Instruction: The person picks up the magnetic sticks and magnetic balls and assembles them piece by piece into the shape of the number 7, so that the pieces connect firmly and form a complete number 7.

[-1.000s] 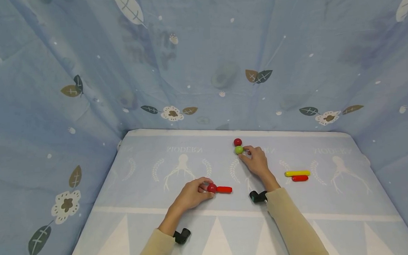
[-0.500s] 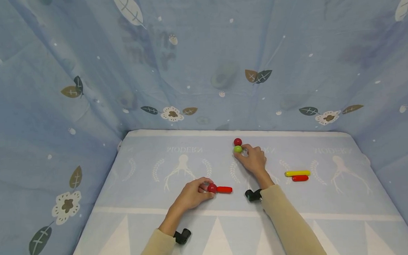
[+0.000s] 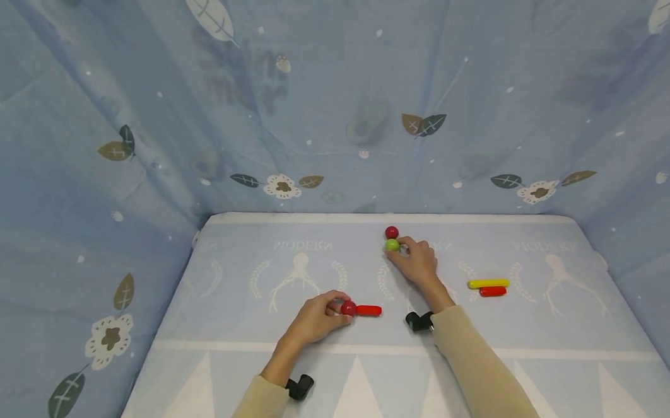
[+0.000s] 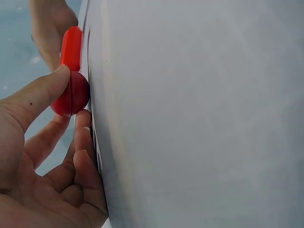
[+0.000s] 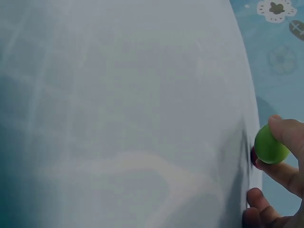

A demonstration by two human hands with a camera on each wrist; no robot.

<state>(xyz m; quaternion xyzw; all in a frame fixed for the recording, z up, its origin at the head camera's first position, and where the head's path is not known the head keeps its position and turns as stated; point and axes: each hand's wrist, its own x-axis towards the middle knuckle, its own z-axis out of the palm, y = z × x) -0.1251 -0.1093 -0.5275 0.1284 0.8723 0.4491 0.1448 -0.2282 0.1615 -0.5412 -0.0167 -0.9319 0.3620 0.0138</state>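
My left hand (image 3: 316, 318) pinches a dark red ball (image 4: 72, 95) between thumb and fingers, low at the tabletop. From the ball's right side a short bright red rod (image 3: 369, 311) extends, end against it. A thin seam line runs around the ball in the left wrist view. Farther back, my right hand (image 3: 418, 261) pinches a green ball (image 5: 271, 144) between thumb and index finger. Right behind the green ball is another dark red ball (image 3: 391, 232), mostly hidden in the right wrist view.
To the right of my right hand a yellow rod (image 3: 488, 283) and a shorter red rod (image 3: 493, 291) lie side by side on the patterned tabletop (image 3: 232, 315). Blue printed curtains (image 3: 330, 108) rise behind the table and at both sides.
My right hand, with the green ball, has shifted slightly left and then a touch back right. The far red ball has moved a hair right. My left hand has stayed still.
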